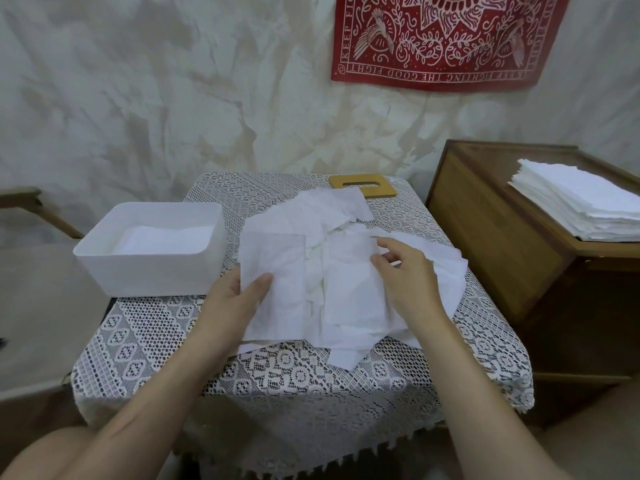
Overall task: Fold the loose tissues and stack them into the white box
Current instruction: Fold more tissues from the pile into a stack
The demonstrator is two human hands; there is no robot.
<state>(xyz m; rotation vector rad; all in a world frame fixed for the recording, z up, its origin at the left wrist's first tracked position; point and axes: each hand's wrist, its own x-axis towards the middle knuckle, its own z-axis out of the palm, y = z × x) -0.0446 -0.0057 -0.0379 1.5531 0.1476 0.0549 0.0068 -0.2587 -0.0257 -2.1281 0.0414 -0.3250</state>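
Observation:
A heap of loose white tissues [346,237] lies on the lace-covered table [298,382]. My left hand [235,299] holds a folded tissue [277,268] at the heap's left side, thumb on top and fingers hidden beneath it. My right hand [408,275] reaches over the heap and pinches the edge of another tissue [353,271] between thumb and fingertips. The white box [149,268] stands at the table's left edge, open on top, with white tissues lying flat inside.
A wooden lid with a slot [363,185] lies at the table's far edge, partly under the heap. To the right stands a wooden cabinet [491,237] bearing a tall stack of flat tissues [575,202]. A red patterned cloth [446,39] hangs on the wall.

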